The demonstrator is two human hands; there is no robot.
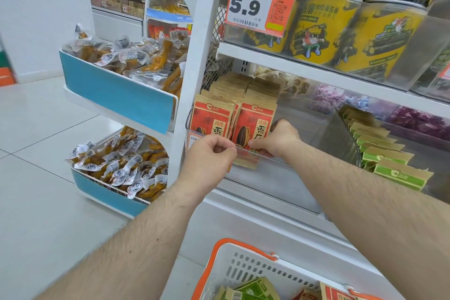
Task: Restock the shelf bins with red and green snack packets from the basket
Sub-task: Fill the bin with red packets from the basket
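A person stands at a white store shelf, both bare forearms reaching forward. The left hand (209, 153) is curled at the front lip of a clear plastic bin (314, 134), fingertips pinching the edge of the front red snack packet (253, 134). The right hand (280, 139) grips the same packet's right side, fingers wrapped behind it. Two rows of red packets (214, 117) stand upright in the bin's left part. In the next bin to the right, green snack packets (394, 173) stand in a row. On the floor below sits a white basket (243, 268) with orange handles, holding more green and red packets. Yellow canisters (323, 31) line the shelf above, behind an orange price tag (260, 5) reading 5.9.
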